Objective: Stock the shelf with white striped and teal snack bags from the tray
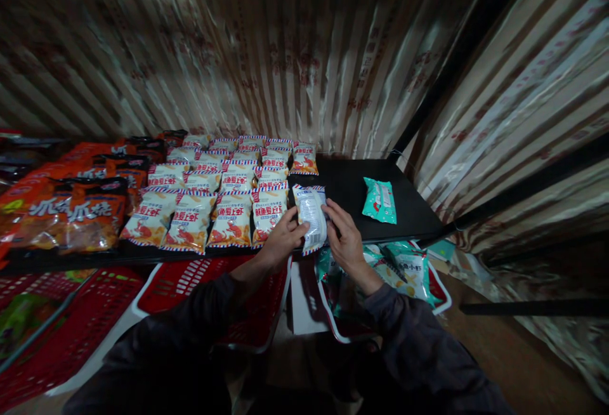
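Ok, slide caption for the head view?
Left hand and right hand hold a white bag beside rows of snack bags on a black shelf.

Shop-type display, packaged snacks.
Black shelf (pixel 335 172) with rows of white snack bags (pixel 231 215), orange bags (pixel 95 212) left; red shopping baskets (pixel 164 283) near, below.

A black shelf (pixel 340 180) is backed by striped, draped sheeting (pixel 285 53); dark bars (pixel 533 308) and brown floor (pixel 504 346) are dimly lit.

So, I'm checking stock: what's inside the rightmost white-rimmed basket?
Teal packs lie inside the basket. The right arm covers some, the black shelf hides part of the far side, and anything beneath the top packs cannot be seen.
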`<state>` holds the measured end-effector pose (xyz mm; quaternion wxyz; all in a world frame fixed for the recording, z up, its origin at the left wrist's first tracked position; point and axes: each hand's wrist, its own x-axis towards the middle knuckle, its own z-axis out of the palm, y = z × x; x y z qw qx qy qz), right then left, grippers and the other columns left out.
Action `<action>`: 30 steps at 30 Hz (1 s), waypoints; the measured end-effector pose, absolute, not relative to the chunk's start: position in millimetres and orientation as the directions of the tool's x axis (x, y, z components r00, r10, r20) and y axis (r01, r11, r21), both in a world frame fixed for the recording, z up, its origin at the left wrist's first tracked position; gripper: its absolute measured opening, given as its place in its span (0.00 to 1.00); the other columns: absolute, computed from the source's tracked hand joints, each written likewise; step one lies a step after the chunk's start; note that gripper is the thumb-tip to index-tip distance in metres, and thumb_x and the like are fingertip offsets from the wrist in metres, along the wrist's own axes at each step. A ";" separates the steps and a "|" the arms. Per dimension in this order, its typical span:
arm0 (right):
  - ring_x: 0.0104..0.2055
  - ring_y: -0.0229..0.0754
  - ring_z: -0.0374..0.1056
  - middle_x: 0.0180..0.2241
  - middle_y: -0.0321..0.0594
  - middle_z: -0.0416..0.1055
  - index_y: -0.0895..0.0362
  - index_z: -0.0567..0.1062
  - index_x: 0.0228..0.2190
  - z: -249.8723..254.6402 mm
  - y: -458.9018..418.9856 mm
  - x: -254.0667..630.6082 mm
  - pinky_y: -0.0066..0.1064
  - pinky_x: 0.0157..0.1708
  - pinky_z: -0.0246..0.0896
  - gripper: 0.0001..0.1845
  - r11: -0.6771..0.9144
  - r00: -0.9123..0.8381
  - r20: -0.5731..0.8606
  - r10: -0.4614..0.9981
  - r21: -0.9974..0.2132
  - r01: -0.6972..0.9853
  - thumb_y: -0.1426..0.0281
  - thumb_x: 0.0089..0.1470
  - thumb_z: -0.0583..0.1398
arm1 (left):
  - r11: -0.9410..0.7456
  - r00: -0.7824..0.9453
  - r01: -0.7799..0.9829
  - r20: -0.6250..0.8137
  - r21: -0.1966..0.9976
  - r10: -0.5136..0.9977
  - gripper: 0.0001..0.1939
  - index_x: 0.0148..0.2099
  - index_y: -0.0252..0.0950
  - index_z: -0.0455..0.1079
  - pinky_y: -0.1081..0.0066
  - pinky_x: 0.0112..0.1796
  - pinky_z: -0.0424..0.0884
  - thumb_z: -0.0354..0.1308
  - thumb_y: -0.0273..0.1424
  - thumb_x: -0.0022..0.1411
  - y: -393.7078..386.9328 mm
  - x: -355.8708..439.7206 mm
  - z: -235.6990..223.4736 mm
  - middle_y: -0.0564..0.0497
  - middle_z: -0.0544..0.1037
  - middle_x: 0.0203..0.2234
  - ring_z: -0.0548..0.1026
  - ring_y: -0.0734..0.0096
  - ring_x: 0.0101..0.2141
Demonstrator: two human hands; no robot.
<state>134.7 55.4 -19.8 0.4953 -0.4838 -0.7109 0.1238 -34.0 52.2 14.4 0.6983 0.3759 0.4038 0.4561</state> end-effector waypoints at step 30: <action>0.66 0.52 0.57 0.64 0.45 0.60 0.54 0.60 0.64 -10.3 52.2 133.1 0.46 0.66 0.48 0.44 0.280 -0.088 0.269 0.959 -0.946 0.163 0.53 0.51 0.65 | 0.222 0.369 -0.371 -0.076 0.902 0.926 0.34 0.65 0.46 0.63 0.56 0.53 0.68 0.62 0.47 0.58 44.0 -34.8 24.1 0.47 0.57 0.68 0.62 0.49 0.62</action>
